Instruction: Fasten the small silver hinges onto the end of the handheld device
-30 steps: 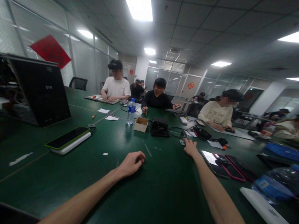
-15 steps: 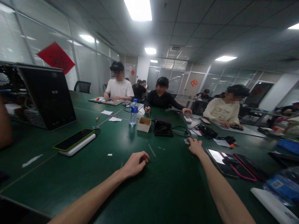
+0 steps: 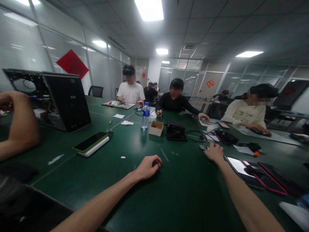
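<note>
Long green bench (image 3: 103, 183) runs through a bright office, with a co-worker in a black top (image 3: 173, 103) seated across it, and a water bottle (image 3: 145, 115) and small wooden box (image 3: 156, 128) standing near the middle. The person's left hand (image 3: 148, 167) rests curled, fingers together, and I cannot tell whether they hide anything; a thin pale strip (image 3: 164, 154) lies near it. The right hand (image 3: 214, 153) sits with its fingers slightly apart, clamped on nothing, just beside a small grey part (image 3: 203, 147), with pink-edged phones (image 3: 262, 177) close by. One careless sweep of that hand could flick the grey part away or shove it under the phones. A longer reach forward could snag the cables (image 3: 195, 135) and drag the black unit (image 3: 175, 131) along, or tip the bottle across the bench.
</note>
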Action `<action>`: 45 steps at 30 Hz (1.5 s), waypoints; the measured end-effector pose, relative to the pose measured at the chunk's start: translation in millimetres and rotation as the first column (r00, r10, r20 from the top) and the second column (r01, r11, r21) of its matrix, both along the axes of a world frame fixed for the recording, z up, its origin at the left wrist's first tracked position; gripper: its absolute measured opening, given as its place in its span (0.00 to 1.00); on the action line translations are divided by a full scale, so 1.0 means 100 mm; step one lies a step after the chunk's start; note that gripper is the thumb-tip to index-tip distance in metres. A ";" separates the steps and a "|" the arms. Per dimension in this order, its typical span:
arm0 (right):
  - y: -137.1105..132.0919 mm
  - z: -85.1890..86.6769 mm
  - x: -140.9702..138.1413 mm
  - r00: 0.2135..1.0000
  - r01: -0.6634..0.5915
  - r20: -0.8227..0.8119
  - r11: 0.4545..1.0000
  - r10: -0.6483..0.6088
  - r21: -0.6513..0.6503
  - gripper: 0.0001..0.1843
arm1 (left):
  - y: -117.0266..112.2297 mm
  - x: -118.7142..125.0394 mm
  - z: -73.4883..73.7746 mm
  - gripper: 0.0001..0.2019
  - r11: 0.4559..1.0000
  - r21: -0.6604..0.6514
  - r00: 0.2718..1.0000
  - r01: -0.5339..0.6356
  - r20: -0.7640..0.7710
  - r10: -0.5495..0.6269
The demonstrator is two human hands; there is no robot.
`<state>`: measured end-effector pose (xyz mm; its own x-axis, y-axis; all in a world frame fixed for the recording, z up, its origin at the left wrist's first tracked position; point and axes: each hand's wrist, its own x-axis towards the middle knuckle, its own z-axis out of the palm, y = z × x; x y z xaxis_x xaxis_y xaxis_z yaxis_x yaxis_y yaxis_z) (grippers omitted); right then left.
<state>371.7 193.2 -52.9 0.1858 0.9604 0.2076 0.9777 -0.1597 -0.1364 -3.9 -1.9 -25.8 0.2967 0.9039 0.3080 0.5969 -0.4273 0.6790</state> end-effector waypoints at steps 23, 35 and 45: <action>0.00 -0.02 0.10 0.955 0.216 -0.174 0.967 -0.238 -0.138 0.38 | -0.06 -0.01 0.09 0.12 0.995 -0.093 0.999 0.035 -0.008 -0.036; -0.05 0.00 0.06 0.963 0.211 -0.147 0.970 -0.227 -0.118 0.36 | -0.04 -0.01 0.05 0.12 0.995 -0.085 0.999 0.049 -0.010 -0.050; -0.08 0.05 0.04 0.964 0.199 -0.154 0.971 -0.219 -0.137 0.37 | -0.07 -0.02 0.11 0.12 0.991 -0.113 0.998 0.065 -0.005 -0.066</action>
